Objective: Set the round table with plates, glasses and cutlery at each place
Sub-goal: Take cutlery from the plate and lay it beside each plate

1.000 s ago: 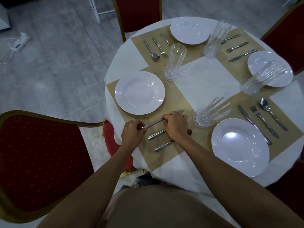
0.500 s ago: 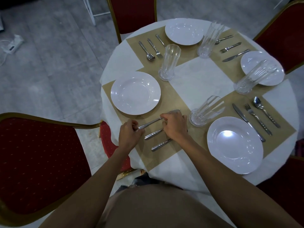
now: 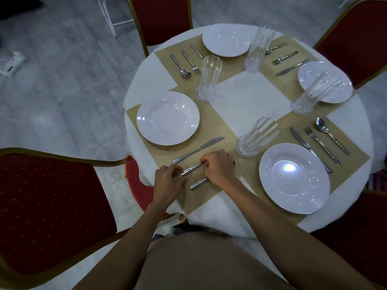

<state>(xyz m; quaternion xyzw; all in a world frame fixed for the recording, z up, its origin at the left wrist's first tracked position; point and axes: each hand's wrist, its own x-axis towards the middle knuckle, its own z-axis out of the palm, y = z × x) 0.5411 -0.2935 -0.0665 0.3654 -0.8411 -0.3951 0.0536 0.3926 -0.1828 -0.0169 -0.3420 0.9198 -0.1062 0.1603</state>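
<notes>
Steel knife (image 3: 199, 150) now released beside plate (image 3: 167, 118) | left grip (image 3: 168, 181), right grip (image 3: 219, 170) both pinching middle handle (image 3: 191, 169) | last place nearly set

The round table (image 3: 347, 114) was covered by a white tablecloth (image 3: 247, 95); four tan placemats (image 3: 215, 126) lay flat on it around the centre

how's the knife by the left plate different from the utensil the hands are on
The knife lies free, untouched; the middle utensil is held by the left hand at its handle end and the right hand farther along. The knife shows whole, blade included; the middle utensil's head is hidden under the right hand. Both are silver, lying roughly parallel on the tan placemat.
</notes>
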